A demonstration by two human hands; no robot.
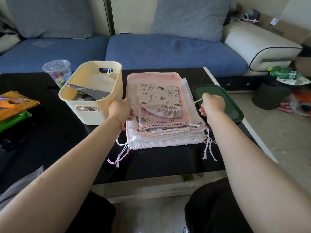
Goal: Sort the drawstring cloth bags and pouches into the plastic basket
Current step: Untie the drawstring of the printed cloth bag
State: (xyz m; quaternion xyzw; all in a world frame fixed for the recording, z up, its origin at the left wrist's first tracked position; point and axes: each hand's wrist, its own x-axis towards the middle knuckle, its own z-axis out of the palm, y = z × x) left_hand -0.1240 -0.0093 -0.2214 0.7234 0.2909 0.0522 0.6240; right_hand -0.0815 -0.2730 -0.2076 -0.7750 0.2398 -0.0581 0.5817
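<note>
A stack of bags (161,118) lies on the black desk (159,162), just right of the cream basket (94,91). The left hand (120,109) grips the stack's left edge, fingers hidden beneath. The right hand (212,104) is curled around a white cord (197,100) at the stack's right side. Inside the basket, a dark pouch (89,94) and a pale one are partly hidden by its wall.

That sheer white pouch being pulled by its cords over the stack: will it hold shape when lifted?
Probably not. The sheer pouch is thin enough to show the cow-print pouch beneath, so it likely droops. Its mouth is already gathering between the left hand and right hand, so it should bunch further. It looks very light.
</note>
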